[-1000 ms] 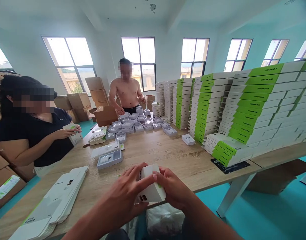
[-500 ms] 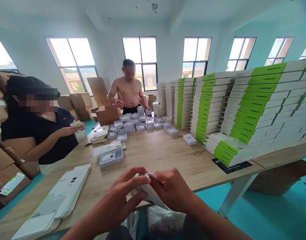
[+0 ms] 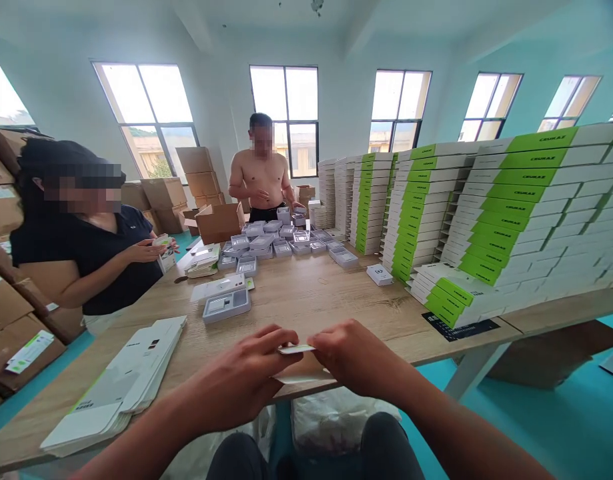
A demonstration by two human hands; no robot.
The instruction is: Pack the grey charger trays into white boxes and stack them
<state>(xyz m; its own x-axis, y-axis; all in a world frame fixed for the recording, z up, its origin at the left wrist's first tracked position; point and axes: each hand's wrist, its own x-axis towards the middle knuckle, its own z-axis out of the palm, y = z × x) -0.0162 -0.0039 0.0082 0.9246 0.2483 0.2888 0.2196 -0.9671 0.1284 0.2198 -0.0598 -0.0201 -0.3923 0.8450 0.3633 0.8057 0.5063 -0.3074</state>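
Observation:
Between my hands, at the table's front edge, is a white carton [image 3: 306,377], partly opened out, its edges toward me and its far side hidden. My left hand [image 3: 253,363] grips its left side, fingers over the top flap. My right hand [image 3: 353,353] is closed on its right side. Left of my hands lies a pile of flat white-and-green cartons [image 3: 121,380]. Beyond my hands sits a grey plastic tray [image 3: 227,307] with a small white item in it, beside another flat carton [image 3: 219,288].
Tall stacks of white-and-green boxes [image 3: 521,193] line the table's right side, with a small white box [image 3: 379,274] near them. Several grey trays [image 3: 266,243] are heaped at the far end. One co-worker [image 3: 86,247] is at the left, another [image 3: 261,173] across. Brown cartons stand behind.
The carton has turned in my hands and its opening now shows more. Both hands have shifted slightly up in view. The far co-worker's arm has moved in toward the body.

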